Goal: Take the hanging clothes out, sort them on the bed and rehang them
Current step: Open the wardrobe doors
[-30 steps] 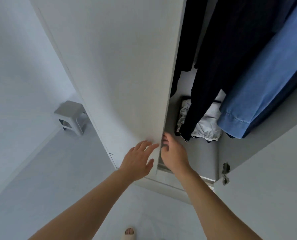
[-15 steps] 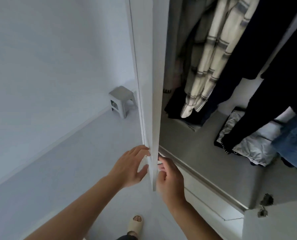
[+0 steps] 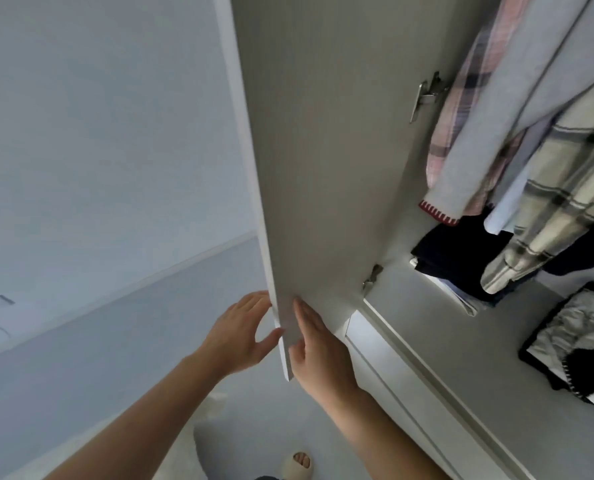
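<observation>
The wardrobe door [image 3: 323,150] stands swung wide, its inner grey face toward me. My left hand [image 3: 240,336] lies with relaxed fingers against the door's outer side near the bottom corner. My right hand [image 3: 318,344] presses flat with straight fingers on the door's inner face at the same corner. Inside the wardrobe hang a grey garment with a red-stitched cuff [image 3: 489,140], a pink plaid shirt [image 3: 461,109] and a cream plaid shirt [image 3: 558,202]. Neither hand touches any clothing.
Dark folded clothes [image 3: 461,258] and a black-edged bundle of pale fabric [image 3: 575,344] lie on the wardrobe floor [image 3: 496,358]. A metal hinge [image 3: 425,95] sits on the door. A pale wall [image 3: 98,133] is at the left. My slippered foot [image 3: 297,465] is below.
The door has swung further open to the left with both hands on its lower corner. The view has turned, bringing the plaid shirts and grey garment into sight; the stool has left the frame.
</observation>
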